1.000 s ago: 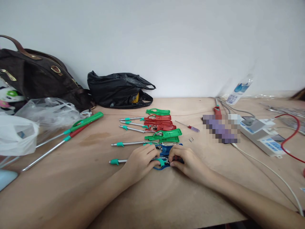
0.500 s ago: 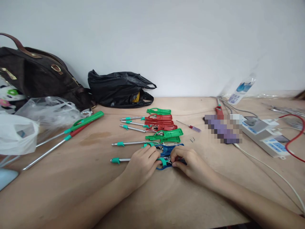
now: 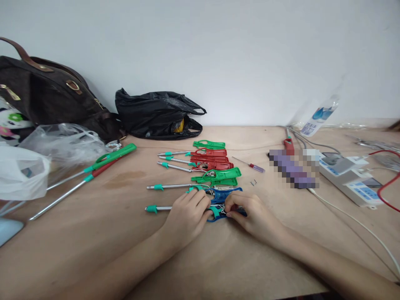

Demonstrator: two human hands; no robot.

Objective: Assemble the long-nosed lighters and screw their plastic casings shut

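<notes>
Holding the nearer blue lighter (image 3: 215, 213) under curled fingers: left hand (image 3: 187, 211). Right hand (image 3: 251, 210) pinches at its wires (image 3: 220, 208), exact part hidden. Lies open, judged unfinished. Beyond the fingers, green casing (image 3: 218, 175) and red lighter (image 3: 215, 153) also open.

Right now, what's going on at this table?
The person's left hand holds an open blue handle with a metal tube. The right hand is at its white wires, exact grip unclear. Beyond lie another blue handle, red handles and green handles, with a screwdriver to their right.
</notes>
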